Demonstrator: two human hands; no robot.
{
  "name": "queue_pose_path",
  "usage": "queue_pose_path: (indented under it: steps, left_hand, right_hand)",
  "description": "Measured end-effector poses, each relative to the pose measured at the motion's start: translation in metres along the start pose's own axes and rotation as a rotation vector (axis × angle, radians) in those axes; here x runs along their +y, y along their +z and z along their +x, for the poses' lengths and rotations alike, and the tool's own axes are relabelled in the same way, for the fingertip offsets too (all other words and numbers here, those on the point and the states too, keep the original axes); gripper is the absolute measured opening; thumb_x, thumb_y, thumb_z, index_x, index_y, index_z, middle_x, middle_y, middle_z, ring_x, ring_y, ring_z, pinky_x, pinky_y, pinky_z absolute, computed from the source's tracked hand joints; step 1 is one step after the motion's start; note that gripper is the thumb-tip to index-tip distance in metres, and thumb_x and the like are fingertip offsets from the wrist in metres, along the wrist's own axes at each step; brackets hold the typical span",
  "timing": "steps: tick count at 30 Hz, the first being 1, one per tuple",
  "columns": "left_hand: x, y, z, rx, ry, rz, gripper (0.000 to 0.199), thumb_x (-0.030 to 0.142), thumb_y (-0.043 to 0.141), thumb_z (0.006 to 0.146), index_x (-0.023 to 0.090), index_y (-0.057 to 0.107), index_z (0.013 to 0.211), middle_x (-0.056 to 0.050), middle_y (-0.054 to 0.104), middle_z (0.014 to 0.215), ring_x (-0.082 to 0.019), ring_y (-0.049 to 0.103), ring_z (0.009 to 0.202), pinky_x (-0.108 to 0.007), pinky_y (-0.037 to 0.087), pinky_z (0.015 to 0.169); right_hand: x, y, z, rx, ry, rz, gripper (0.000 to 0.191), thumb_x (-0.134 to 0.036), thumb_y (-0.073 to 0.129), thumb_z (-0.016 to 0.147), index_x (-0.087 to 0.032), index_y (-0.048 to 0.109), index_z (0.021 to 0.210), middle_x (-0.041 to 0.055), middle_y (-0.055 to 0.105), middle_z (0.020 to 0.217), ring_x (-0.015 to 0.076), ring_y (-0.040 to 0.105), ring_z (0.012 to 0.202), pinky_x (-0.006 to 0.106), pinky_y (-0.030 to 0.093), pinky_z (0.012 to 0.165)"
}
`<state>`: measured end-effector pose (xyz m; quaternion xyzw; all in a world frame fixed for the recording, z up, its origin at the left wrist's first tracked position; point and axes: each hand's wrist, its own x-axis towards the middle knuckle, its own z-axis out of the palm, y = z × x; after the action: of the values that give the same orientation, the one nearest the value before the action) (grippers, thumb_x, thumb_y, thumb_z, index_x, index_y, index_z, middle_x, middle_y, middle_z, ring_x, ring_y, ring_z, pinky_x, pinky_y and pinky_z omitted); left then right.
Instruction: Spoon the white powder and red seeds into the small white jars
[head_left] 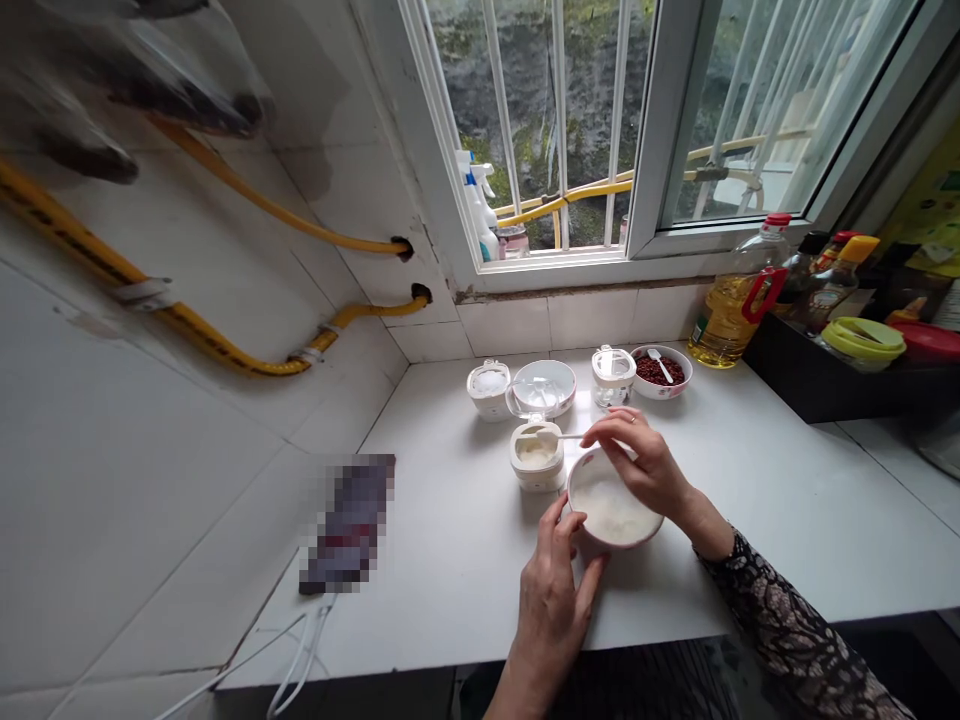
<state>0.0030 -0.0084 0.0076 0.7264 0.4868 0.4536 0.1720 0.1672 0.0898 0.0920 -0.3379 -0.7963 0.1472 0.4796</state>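
Observation:
My right hand [637, 460] pinches the handle of a small white spoon [551, 436]. The spoon reaches left, its head at the mouth of an open white jar [537, 478] that holds a pale powder. Below that hand stands a bowl [616, 535] with a pinkish rim and white powder inside. My left hand [555, 580] grips the bowl's near left side, with the thumb apart from the fingers. Part of the bowl's far right side is hidden behind my right hand.
Behind are another white jar [489, 392], a white bowl [551, 372], a clear-lidded jar [613, 378] and a bowl of red beans [651, 385] with a spoon. An oil bottle [727, 310] and a black condiment box [799, 375] stand right. A pixelated object [349, 525] lies left.

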Motion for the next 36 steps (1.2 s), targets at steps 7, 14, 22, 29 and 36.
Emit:
queue_pose_path:
  steps: [7, 14, 22, 29, 36]
  left_hand:
    - [0.000, 0.000, 0.000, 0.012, 0.002, -0.006, 0.035, 0.016, 0.055, 0.092, 0.024, 0.047, 0.126, -0.016, 0.051, 0.141, -0.023, 0.069, 0.107, -0.031, 0.063, 0.071]
    - [0.000, 0.000, -0.001, 0.014, -0.001, -0.016, 0.034, 0.017, 0.055, 0.092, 0.024, 0.049, 0.125, -0.016, 0.051, 0.141, -0.023, 0.069, 0.107, -0.031, 0.064, 0.072]
    - [-0.001, 0.001, -0.002, 0.003, -0.026, -0.016, 0.035, 0.019, 0.055, 0.093, 0.024, 0.048, 0.127, -0.016, 0.049, 0.143, -0.023, 0.068, 0.108, -0.032, 0.064, 0.073]
    - [0.001, 0.000, -0.001, -0.003, -0.012, -0.010, 0.033, 0.018, 0.055, 0.093, 0.024, 0.048, 0.124, -0.016, 0.049, 0.143, -0.023, 0.068, 0.108, -0.032, 0.064, 0.072]
    - [-0.001, 0.002, -0.001, 0.010, -0.007, -0.015, 0.034, 0.017, 0.054, 0.093, 0.024, 0.047, 0.125, -0.015, 0.050, 0.143, -0.023, 0.067, 0.111, -0.031, 0.063, 0.074]
  right_hand:
    - [0.015, -0.021, -0.005, 0.012, 0.260, -0.075, 0.021, -0.013, 0.047, 0.077, -0.022, 0.061, 0.064, -0.0008, 0.065, 0.060, 0.0184, 0.059, 0.066, 0.038, 0.045, 0.089]
    - [0.014, -0.002, -0.010, -0.224, 0.209, -0.075, 0.022, -0.010, 0.045, 0.076, -0.021, 0.058, 0.062, -0.0042, 0.064, 0.057, 0.0129, 0.050, 0.053, 0.046, 0.037, 0.104]
    - [0.013, -0.013, -0.005, -0.071, 0.580, 0.327, 0.017, -0.019, 0.048, 0.070, -0.020, 0.062, 0.059, -0.0021, 0.058, 0.047, 0.0153, 0.054, 0.053, 0.029, 0.045, 0.062]
    - [0.013, -0.015, -0.001, 0.024, 0.750, 0.602, 0.013, -0.024, 0.054, 0.064, -0.018, 0.065, 0.059, -0.0013, 0.058, 0.045, 0.0153, 0.054, 0.051, 0.031, 0.046, 0.065]
    - [0.018, -0.012, 0.001, 0.119, 0.797, 0.730, 0.011, -0.027, 0.061, 0.063, -0.019, 0.066, 0.066, -0.0010, 0.062, 0.050, 0.0170, 0.057, 0.060, 0.035, 0.047, 0.077]
